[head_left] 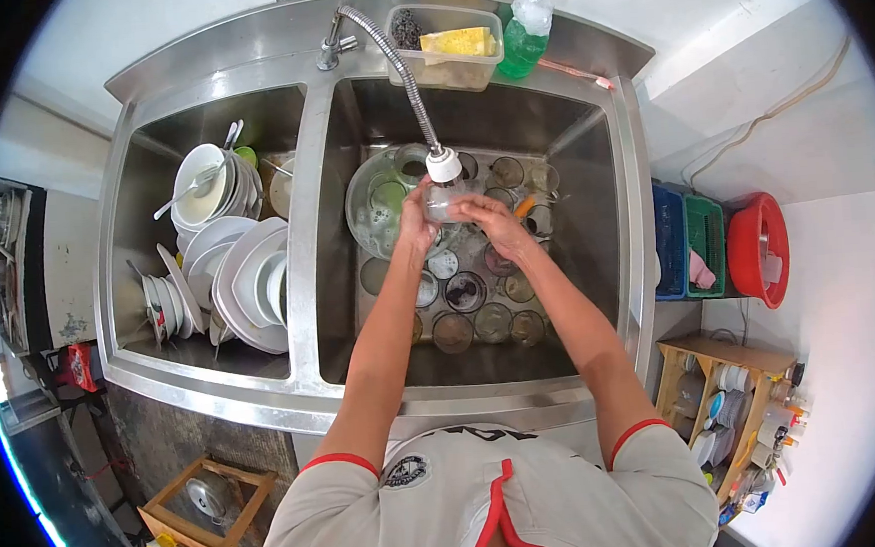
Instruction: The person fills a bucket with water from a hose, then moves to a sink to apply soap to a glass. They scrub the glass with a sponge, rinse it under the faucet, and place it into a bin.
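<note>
Beneath the white faucet head [443,165] I hold a clear glass [441,205] with both hands. My left hand [417,217] is closed around its left side. My right hand [491,218] has its fingers against the right side. Just left of my hands is a round basin [373,229] with suds and a greenish cup in it. Several glasses stand on the sink floor below, among them a dark-looking glass [465,291] and a clear glass [493,321]. Something orange [525,207] lies near my right hand.
The left sink compartment holds stacked white plates [247,275] and bowls [202,183] with spoons. On the back ledge are a plastic container [445,72] with a yellow sponge [458,42] and a bottle of green liquid [526,37]. A metal divider [305,312] separates the compartments.
</note>
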